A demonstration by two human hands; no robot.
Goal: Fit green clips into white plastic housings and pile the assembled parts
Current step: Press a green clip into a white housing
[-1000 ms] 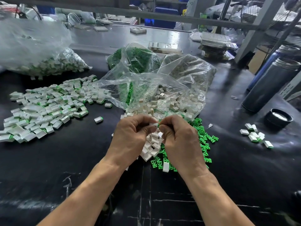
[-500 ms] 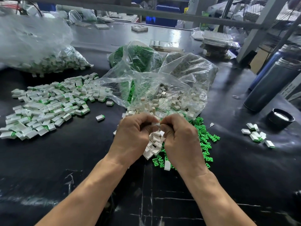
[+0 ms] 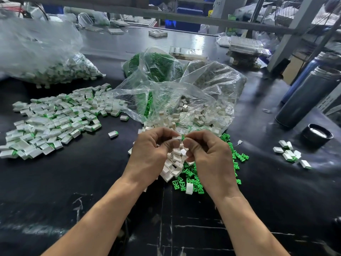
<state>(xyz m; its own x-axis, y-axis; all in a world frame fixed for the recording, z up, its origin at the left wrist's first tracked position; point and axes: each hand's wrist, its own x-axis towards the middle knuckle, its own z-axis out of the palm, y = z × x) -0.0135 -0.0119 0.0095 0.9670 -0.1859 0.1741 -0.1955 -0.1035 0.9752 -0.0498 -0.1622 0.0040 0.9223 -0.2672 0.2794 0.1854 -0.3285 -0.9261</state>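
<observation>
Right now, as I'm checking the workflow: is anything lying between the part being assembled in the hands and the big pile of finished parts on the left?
Only one stray finished white-and-green part lies on the black tabletop between the left hand and the finished pile; it is easily passed over.

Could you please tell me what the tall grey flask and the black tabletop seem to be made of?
Tall grey cylindrical flask: probably metal with a matte coating; soft sheen, bare silvery rim. Black tabletop: likely a rubbery or vinyl mat; dull gloss, pale scuffs and scratches.

Black worktable (image 3: 73, 182), assembled-parts pile (image 3: 53, 124), loose green clips (image 3: 234, 156), white housings (image 3: 175, 163), plastic bags (image 3: 184, 93), flask (image 3: 306, 97)
</observation>
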